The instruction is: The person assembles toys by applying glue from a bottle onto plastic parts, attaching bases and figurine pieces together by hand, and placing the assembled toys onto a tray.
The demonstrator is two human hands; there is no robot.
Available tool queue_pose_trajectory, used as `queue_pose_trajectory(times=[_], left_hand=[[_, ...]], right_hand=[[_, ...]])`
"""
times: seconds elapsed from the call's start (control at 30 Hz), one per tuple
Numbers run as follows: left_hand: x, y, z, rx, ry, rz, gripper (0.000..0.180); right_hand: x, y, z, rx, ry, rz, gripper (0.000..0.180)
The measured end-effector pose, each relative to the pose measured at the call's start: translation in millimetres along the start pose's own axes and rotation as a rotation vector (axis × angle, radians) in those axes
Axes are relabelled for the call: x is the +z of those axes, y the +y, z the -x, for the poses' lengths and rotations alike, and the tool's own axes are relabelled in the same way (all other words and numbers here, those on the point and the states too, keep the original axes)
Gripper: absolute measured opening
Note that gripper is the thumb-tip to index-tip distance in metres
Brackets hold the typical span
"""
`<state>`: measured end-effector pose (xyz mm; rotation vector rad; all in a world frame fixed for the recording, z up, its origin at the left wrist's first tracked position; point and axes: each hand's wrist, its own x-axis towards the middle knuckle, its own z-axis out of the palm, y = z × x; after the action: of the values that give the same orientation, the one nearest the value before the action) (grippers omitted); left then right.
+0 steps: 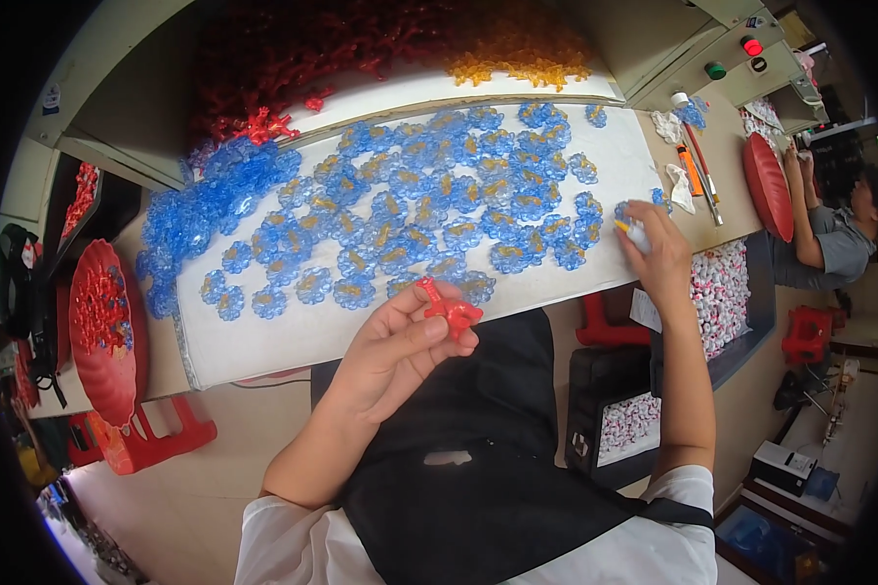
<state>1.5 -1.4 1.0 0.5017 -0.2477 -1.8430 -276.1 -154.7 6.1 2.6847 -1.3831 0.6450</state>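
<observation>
My left hand (pixel 392 353) is closed in a pinch round a small red plastic piece (pixel 458 318), held over the table's near edge. Toward the right end of the white sheet (pixel 263 361), my right hand (pixel 665 255) grips a small pale squeeze bottle (pixel 638 237) with a yellow tip. Its fingers partly hide the bottle. Between and beyond my hands lie many translucent blue flower-shaped pieces (pixel 392 255), most with a yellow piece at the middle. A few blue ones (pixel 661 199) sit close to my right hand.
Loose blue pieces (pixel 215 190) are heaped at the left. Red pieces (pixel 263 125) and yellow pieces (pixel 522 68) fill the back bay. A red tray (pixel 132 341) stands left. Tools, including an orange-handled one (pixel 689 168), lie right. Another person (pixel 842 229) works at far right.
</observation>
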Motion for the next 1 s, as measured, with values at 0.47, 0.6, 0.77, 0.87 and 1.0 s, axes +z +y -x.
queue_pose_trajectory(times=[0.47, 0.6, 0.77, 0.87, 1.0], left_hand=[[-1.0, -7.5, 0.5, -0.123, -0.052, 0.259, 0.022], [0.9, -8.2, 0.8, -0.125, -0.039, 0.242, 0.021], [4.6, -9.0, 1.9, -0.074, -0.007, 0.149, 0.022], [6.8, -8.6, 2.3, -0.036, 0.023, 0.061, 0.022], [5.0, -9.0, 4.4, 0.013, 0.06, -0.031, 0.023]], right_hand=[[-13.5, -17.9, 55.4, 0.057, -0.064, -0.077, 0.046], [-10.6, -15.8, 57.9, -0.036, 0.025, -0.078, 0.046], [-12.4, -16.6, 50.7, -0.052, 0.044, -0.098, 0.043], [-17.3, -21.8, 39.2, 0.008, 0.0, -0.153, 0.038], [-21.0, -34.2, 33.5, 0.09, -0.018, -0.173, 0.043]])
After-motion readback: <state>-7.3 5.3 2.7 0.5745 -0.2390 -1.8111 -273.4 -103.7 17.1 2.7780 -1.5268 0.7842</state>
